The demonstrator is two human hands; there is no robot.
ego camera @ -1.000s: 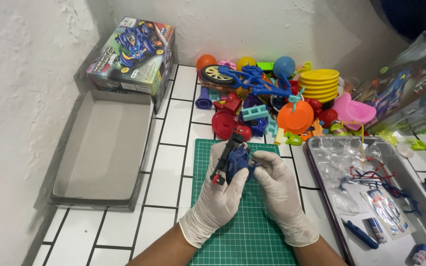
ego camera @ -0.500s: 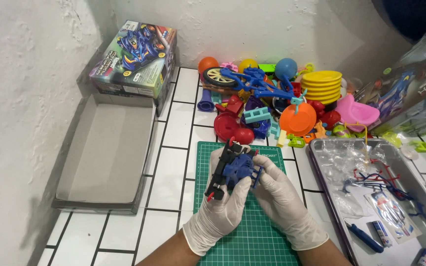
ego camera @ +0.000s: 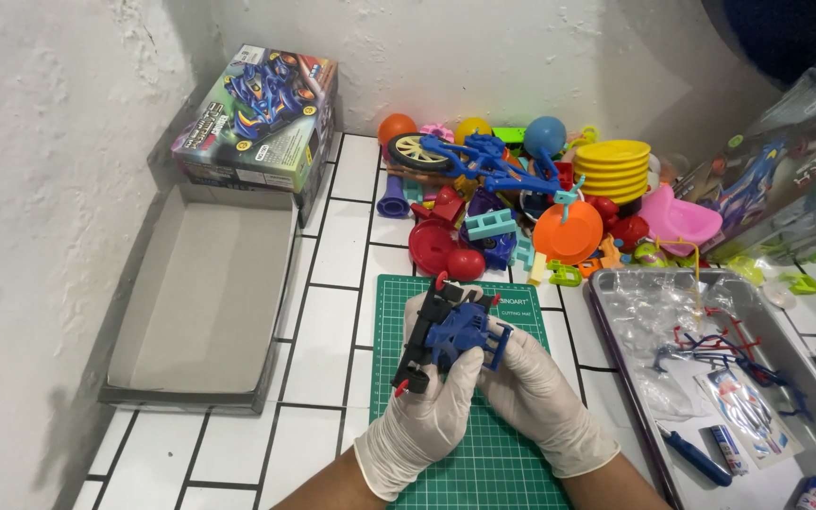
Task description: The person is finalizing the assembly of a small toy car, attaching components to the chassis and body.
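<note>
Over the green cutting mat (ego camera: 521, 463), near centre of the white-tiled worktop (ego camera: 332, 283): two gloved hands are gripping a small model car chassis (ego camera: 448, 338), black frame with a blue part on top and red tips at its ends. Left hand (ego camera: 427, 420) is wrapping the chassis from below, thumb pressing on the blue part; right hand (ego camera: 542, 401) is pinching its right side with the fingertips. Chassis is sitting tilted, clear of the mat. Far of the mat, a heap of coloured plastic toys (ego camera: 521, 203) is lying against the wall. Left, an open grey box tray (ego camera: 205, 293) is resting, a printed kit box (ego camera: 257, 118) standing beyond it. Right, a metal tray (ego camera: 616, 312) is holding plastic bags and small parts.
</note>
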